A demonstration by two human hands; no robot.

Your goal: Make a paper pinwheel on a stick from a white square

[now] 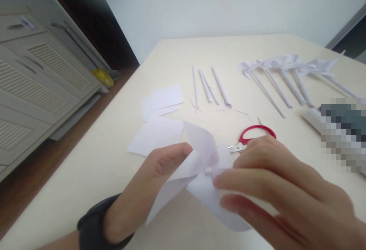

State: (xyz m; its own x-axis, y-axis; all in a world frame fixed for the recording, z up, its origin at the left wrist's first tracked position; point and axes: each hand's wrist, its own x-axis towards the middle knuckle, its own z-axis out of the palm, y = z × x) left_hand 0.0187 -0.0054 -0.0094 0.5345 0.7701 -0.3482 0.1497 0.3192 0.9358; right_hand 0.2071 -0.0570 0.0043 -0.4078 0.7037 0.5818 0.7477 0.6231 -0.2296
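Note:
A white paper pinwheel [200, 166] is held up in front of me above the cream table [85, 173]. My left hand [145, 189], with a black band on its wrist, grips the pinwheel from the left, thumb on a blade. My right hand [280, 189] comes in from the right, its fingertips closed on the folded points at the pinwheel's centre, where a small pin head shows. Red-handled scissors [251, 137] lie on the table just behind my right hand, partly hidden by it.
White paper sheets [161, 103] lie left of centre. Three rolled paper sticks [211, 86] lie behind them. Several finished pinwheels on sticks [286, 76] are lined up at the back right. A blurred-out object [343, 131] sits at the right edge. Cabinets [37, 74] stand to the left.

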